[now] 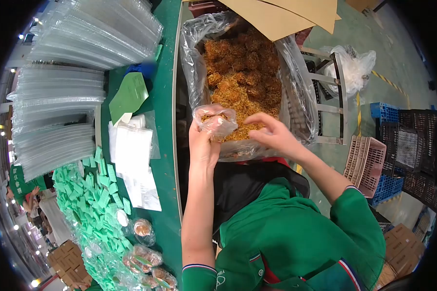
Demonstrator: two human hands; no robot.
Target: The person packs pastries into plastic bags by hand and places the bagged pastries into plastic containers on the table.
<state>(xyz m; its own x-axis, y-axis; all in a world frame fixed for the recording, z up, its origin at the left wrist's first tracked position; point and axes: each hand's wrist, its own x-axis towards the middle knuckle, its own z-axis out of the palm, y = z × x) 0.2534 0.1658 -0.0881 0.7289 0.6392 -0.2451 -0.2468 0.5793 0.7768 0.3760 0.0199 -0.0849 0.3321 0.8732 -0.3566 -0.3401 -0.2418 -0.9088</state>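
Note:
My left hand (205, 145) grips a small clear plastic bag (217, 125), its mouth facing up. Some golden-brown bits show inside it. To its right hovers my right hand (276, 136), index finger stretched out and apart from the thumb, with nothing visible between them. Both hands are over the near end of a crate lined with a large clear plastic liner (194, 53). Heaped in the liner are orange-brown, floss-like shreds (247, 104), loose toward me and in rounded clumps (243, 53) farther back.
Left, on the green table (165, 97), are stacked clear plastic trays (68, 92), white papers (133, 160), a green card (130, 97), many light-green pieces (99, 199) and filled packs (143, 259). Cardboard sheets (291, 14) overhang the liner. Plastic crates (366, 162) stand right.

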